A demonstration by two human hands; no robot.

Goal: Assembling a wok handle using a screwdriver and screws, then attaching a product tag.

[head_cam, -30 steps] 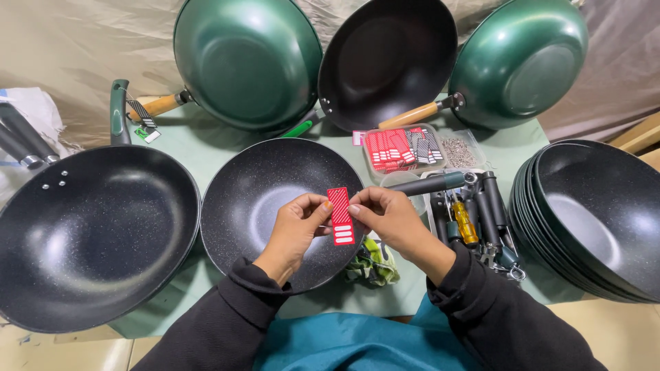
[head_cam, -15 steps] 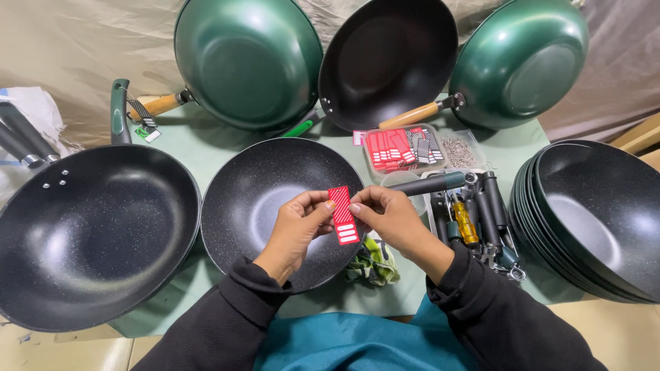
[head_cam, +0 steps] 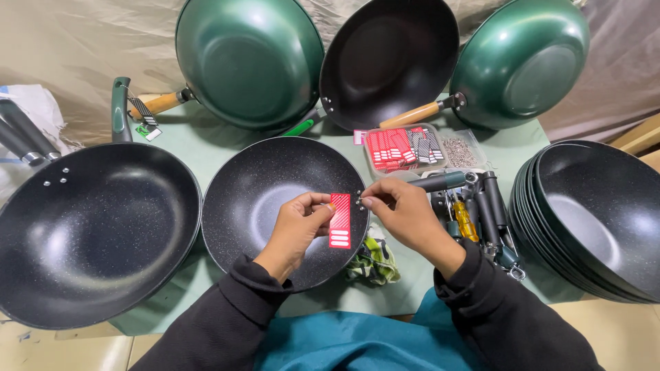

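A small black speckled wok [head_cam: 275, 199] without a handle lies on the green table in front of me. My left hand [head_cam: 297, 223] pinches a red striped tag [head_cam: 339, 220] above the wok's right side. My right hand [head_cam: 402, 213] has its fingertips closed at the tag's upper right corner, by the rivet holes in the wok's rim; whether it grips something small there is not visible. A green patterned cloth [head_cam: 375, 260] lies below the hands.
A large black wok [head_cam: 89, 233] sits at left, a stack of black woks [head_cam: 598, 213] at right. Green-backed woks [head_cam: 251, 58] with wooden handles lean at the back. A clear tray of red tags [head_cam: 402, 148], loose dark handles [head_cam: 481, 203] and a screwdriver [head_cam: 464, 220] lie right of centre.
The red tag has straightened to hang nearly upright between my hands. The hands stay in about the same place over the wok.
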